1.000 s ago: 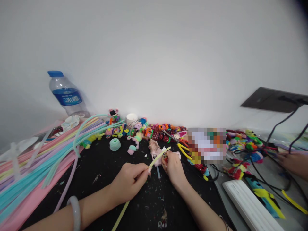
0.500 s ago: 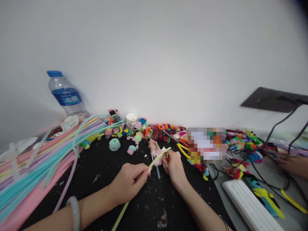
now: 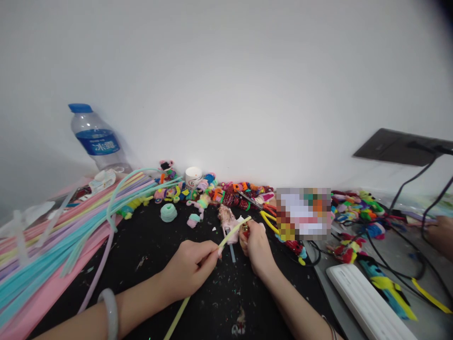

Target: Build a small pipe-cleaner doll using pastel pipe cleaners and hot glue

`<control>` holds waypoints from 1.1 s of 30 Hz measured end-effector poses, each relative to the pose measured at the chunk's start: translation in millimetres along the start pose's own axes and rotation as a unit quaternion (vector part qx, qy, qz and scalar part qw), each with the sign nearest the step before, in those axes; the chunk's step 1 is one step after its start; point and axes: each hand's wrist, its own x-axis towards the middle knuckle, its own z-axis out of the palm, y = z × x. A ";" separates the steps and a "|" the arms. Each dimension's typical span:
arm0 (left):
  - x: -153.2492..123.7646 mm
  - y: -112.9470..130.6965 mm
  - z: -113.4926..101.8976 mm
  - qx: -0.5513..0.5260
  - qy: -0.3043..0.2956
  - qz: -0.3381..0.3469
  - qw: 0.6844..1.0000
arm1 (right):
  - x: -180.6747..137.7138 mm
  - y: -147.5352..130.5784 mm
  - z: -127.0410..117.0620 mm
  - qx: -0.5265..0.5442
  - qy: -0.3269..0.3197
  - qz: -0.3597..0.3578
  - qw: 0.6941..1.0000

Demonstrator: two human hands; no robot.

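Observation:
My left hand [image 3: 189,269] pinches a pale yellow pipe cleaner [image 3: 231,230] that runs from the table's near edge up to my right hand. My right hand [image 3: 256,248] is closed on a small red and gold piece [image 3: 244,228] at the pipe cleaner's far tip. Both hands hover over a black mat [image 3: 141,250] strewn with fluff. A pink fuzzy figure [image 3: 227,218] lies just behind the hands. A pale bangle [image 3: 109,311] sits on my left wrist.
A sheaf of pastel pipe cleaners [image 3: 53,236] fans out at the left beside a water bottle [image 3: 95,139]. Several small colourful fuzzy figures [image 3: 212,191] line the wall. A white power strip [image 3: 364,302], black cables and another person's hand [image 3: 440,233] are at the right.
My own hands have barely moved. The other person's hand at the right edge has drawn back further right and slightly up.

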 end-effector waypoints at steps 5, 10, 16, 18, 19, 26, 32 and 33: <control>-0.8 -1.0 1.1 0.002 0.006 0.001 1.000 | 0.5 0.8 -0.9 -0.026 0.024 0.000 0.999; -0.5 -1.7 1.4 -0.004 0.007 -0.001 1.000 | 0.1 0.2 -1.3 -0.029 0.035 -0.004 0.999; -0.4 -3.0 2.2 -0.009 0.010 0.002 1.000 | 0.2 -1.2 -0.7 -0.021 0.022 0.006 1.000; -0.3 -2.4 2.0 -0.008 0.011 0.003 1.000 | 0.4 -1.3 -0.5 -0.017 0.013 0.011 1.000; -0.3 -2.0 1.8 -0.007 0.011 0.002 1.000 | 0.4 -1.4 -0.4 -0.013 0.009 0.014 1.000; -0.6 -1.6 2.3 -0.006 0.017 0.006 1.000 | -0.5 -7.8 2.4 0.028 -0.017 0.031 0.999; -0.8 -2.1 2.7 -0.010 0.014 0.003 1.000 | 0.3 -4.8 1.3 0.025 -0.019 0.021 0.999; -0.6 -2.2 2.7 -0.011 0.013 0.003 1.000 | 0.7 -3.1 0.6 0.021 -0.016 0.019 0.999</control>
